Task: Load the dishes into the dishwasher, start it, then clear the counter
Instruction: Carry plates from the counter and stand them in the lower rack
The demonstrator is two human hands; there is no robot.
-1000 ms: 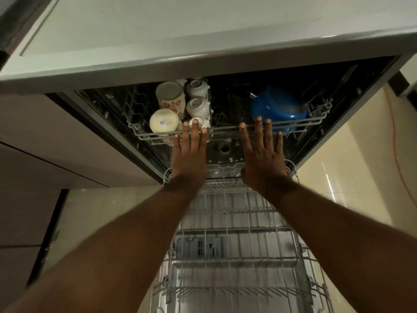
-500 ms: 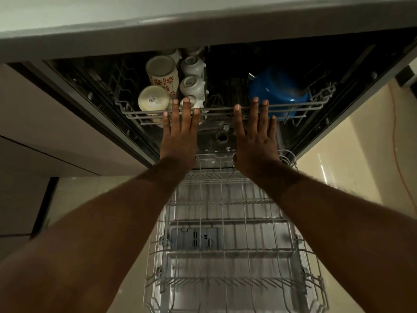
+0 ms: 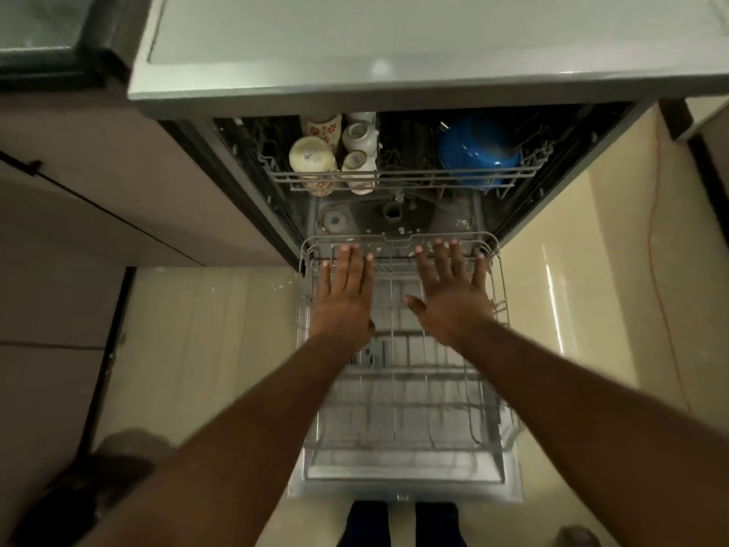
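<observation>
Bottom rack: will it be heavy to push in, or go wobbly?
Probably light: the bottom rack looks empty, just thin wire. It likely stays stiff, since the wires form a grid. With the left hand and right hand spread apart, it should slide straight, not twist.

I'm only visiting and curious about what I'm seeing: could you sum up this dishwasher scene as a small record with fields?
Place: open dishwasher under a counter
Upper rack: inside the machine; holds cups and a blue bowl
Lower rack: pulled out
Left hand: flat, fingers straight, fingertips at the lower rack's far rim
Right hand: the same, alongside it
Held: nothing
</observation>
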